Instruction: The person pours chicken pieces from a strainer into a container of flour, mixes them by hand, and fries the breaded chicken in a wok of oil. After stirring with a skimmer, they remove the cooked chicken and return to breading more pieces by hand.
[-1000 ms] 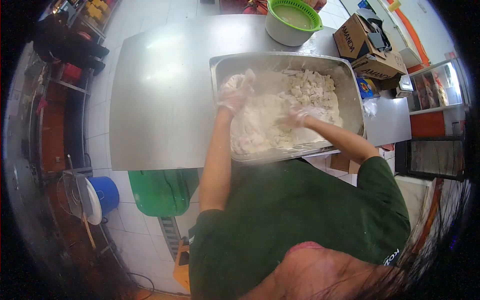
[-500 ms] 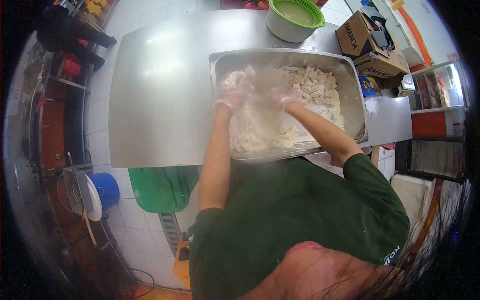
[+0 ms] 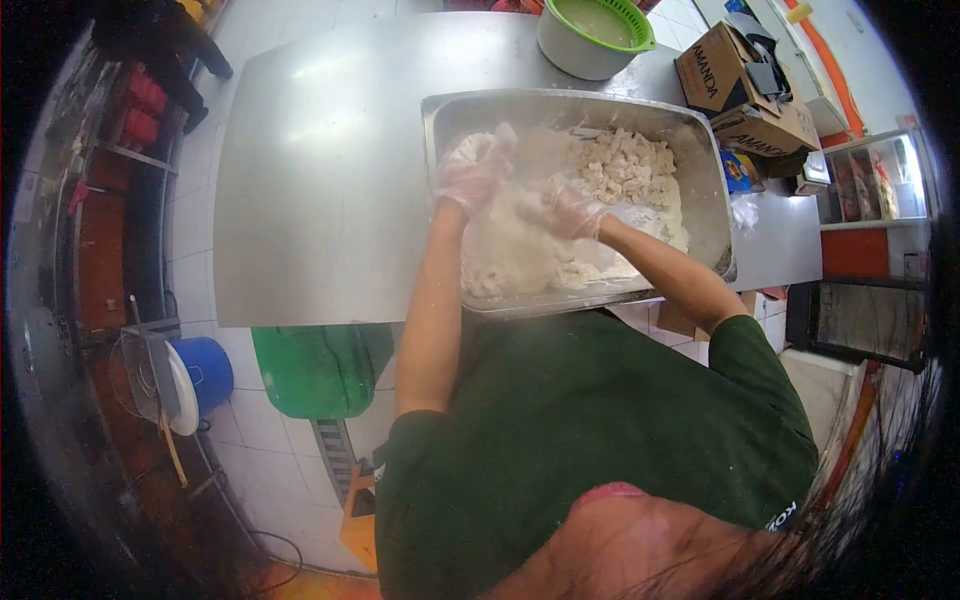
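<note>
A deep metal tray (image 3: pixel 712 215) holds white flour (image 3: pixel 510 235) and a heap of flour-coated pieces (image 3: pixel 628 165), their kind not clear. In the tray's left end my left hand (image 3: pixel 475 175), in a clear plastic glove, curls its whitened fingers; flour hides what lies in them. My right hand (image 3: pixel 575 212), gloved the same way, is over the middle of the flour, beside the heap. Its fingers reach left, apart, with no piece visible in them. Flour dust hangs between both hands and blurs the fingertips.
The tray rests on a steel table (image 3: pixel 320 190). Behind it stands a white tub with a green strainer (image 3: pixel 600 30). Cardboard boxes (image 3: pixel 735 90) stand at the right. A green bin (image 3: pixel 315 375) and a blue bucket (image 3: pixel 210 370) are below, left. Another person's legs (image 3: pixel 190 60) show far left.
My right hand has drawn back toward me, away from the heap, and more of the heap shows. My left hand stays at the tray's left end, slightly turned.
</note>
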`<state>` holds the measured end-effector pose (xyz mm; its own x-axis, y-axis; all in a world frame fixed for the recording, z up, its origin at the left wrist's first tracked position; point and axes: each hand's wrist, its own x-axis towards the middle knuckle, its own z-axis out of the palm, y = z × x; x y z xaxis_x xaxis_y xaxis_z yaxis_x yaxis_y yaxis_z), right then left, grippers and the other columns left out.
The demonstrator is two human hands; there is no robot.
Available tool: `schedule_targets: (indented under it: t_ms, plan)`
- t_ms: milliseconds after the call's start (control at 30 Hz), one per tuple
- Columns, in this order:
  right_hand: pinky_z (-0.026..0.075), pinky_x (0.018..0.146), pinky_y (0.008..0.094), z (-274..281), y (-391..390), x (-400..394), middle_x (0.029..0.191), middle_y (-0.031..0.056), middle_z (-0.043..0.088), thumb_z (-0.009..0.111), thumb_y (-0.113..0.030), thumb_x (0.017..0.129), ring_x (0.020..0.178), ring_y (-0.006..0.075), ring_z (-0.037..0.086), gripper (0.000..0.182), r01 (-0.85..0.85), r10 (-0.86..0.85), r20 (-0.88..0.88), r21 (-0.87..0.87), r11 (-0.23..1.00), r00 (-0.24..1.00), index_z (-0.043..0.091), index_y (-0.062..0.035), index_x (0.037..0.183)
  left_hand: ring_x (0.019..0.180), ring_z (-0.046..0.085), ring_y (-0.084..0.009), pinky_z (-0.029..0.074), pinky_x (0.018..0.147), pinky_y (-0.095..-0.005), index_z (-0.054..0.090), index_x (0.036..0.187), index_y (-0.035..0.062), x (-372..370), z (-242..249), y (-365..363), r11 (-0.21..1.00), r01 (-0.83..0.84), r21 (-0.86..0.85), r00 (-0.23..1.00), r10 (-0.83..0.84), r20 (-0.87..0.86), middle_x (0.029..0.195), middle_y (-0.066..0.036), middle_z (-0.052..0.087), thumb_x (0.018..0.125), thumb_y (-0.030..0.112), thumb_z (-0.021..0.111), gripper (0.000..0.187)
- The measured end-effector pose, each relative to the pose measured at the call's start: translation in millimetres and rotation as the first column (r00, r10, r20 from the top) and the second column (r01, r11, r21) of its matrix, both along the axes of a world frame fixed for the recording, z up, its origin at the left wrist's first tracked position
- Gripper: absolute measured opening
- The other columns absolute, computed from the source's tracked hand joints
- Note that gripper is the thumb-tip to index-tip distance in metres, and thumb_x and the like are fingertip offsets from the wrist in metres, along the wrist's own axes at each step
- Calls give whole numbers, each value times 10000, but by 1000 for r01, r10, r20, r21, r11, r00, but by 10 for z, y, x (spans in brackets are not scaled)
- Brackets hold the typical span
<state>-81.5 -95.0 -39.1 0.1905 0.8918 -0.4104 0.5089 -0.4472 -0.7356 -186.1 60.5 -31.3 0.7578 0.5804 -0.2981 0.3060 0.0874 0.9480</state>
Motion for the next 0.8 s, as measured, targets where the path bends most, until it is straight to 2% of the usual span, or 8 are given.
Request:
schedule_targets:
  t_ms: [67,200,300,400,467,600,667,800]
  plan:
    - [471,676,372,-54,-27,128,775,149,630,381,-579,886,727,219,593,624,58,-25,223,-145,988,974,611,1,892,627,566,-103,464,531,-262,609,962,59,9,-33,19,999,12,35,998,-10,-61,762,-27,630,849,479,574,437]
    - [461,644,399,-130,-103,256,700,178,608,439,-542,875,670,236,579,567,169,-155,163,-73,983,974,615,-3,858,630,569,-104,467,535,-265,621,967,56,-43,120,-34,1000,-9,-2,1000,9,-25,774,-33,639,842,497,573,461]
    - [457,666,408,-435,-149,548,778,191,608,446,-491,882,709,241,571,530,-59,67,87,-88,994,994,591,18,852,631,571,-107,472,548,-267,628,962,47,-48,122,-23,996,27,86,996,-20,-87,784,-38,645,834,514,573,488]
    - [448,853,364,-450,-138,627,1120,158,572,462,-343,902,942,290,567,437,-7,-47,-172,-304,953,984,476,-73,1246,630,573,-109,474,560,-269,626,962,37,-17,58,-20,999,-14,47,997,17,-69,794,-42,647,829,526,572,510]
    - [434,897,374,-378,-154,595,1169,145,552,476,-340,894,1025,313,533,447,-166,271,340,-306,937,901,472,-88,1262,634,578,-110,478,570,-268,620,973,27,12,-8,13,989,18,144,977,13,-212,798,-45,647,830,530,567,525]
    - [427,910,389,-315,-295,348,1163,143,547,506,-314,863,1040,315,526,423,-146,207,475,-162,976,855,499,-109,1233,644,584,-109,481,574,-265,618,979,26,18,-105,23,995,19,99,991,-5,-137,801,-49,645,827,539,566,537]
    - [454,814,378,-433,-343,301,1022,170,588,478,-209,863,929,301,572,233,-493,385,720,-69,867,577,582,-78,1025,656,587,-109,483,576,-265,616,983,29,54,-196,32,996,-25,88,995,34,-97,797,-47,643,832,533,563,529]
    - [457,808,381,-764,-450,238,977,163,587,477,-201,857,900,324,564,217,-550,460,684,-102,829,566,582,-68,992,664,587,-110,482,573,-269,616,985,39,10,-96,14,995,23,96,989,-9,-146,792,-47,640,841,517,563,502]
